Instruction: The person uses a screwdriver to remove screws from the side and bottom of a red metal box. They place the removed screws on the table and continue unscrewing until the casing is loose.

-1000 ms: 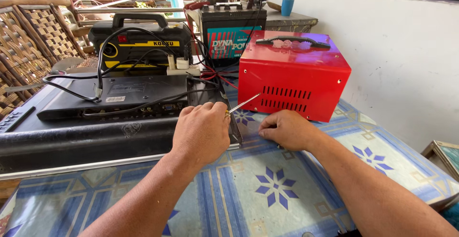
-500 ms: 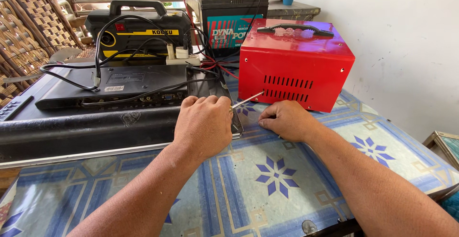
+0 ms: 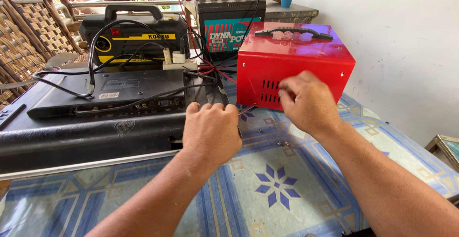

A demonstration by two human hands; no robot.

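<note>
Head view: left hand [image 3: 212, 133] curled into a fist, fingers together, clamped on a thin screwdriver-like tool [image 3: 246, 108] whose tip sticks out past the knuckles toward the red metal box [image 3: 294, 65]. Right hand [image 3: 309, 104] raised against the box's vented front, fingers bent and close together at the slots; cannot tell if they pinch anything. Small screws [image 3: 283, 143] lie on the patterned tablecloth [image 3: 267, 189] just below the right fingers. Black flat device [image 3: 107, 93] left of the left fingers; battery [image 3: 229, 19] behind the box.
</note>
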